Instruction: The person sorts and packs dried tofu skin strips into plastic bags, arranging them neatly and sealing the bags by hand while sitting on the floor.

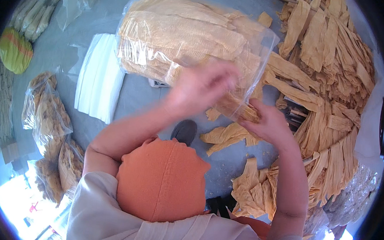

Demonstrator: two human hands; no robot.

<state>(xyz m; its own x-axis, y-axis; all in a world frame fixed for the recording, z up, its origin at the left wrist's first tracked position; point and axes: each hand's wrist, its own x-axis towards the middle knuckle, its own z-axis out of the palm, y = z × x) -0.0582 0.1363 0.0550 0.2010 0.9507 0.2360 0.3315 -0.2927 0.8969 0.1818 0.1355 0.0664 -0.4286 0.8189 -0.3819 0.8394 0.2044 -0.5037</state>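
Observation:
A large clear plastic bag (192, 28) lies in front of me, filled with pale yellow, wrinkled sheets that look like dried tofu skin. Its mouth (264, 67) faces right. My left hand (204, 86) is over the bag's near side, and motion smears its fingers. At the near corner of the mouth, my right hand (270, 124) has its fingers closed around a yellow sheet (249, 114) and the bag's edge. Loose yellow strips (230, 137) lie on the floor just below that hand.
A big heap of yellow sheets (331, 110) spreads along the right. White plastic bags (99, 78) lie stacked at left, beside clear bags of brown dried goods (49, 112). A yellow-green sack (15, 52) stands farther left. My dark shoe (185, 130) is below the bag.

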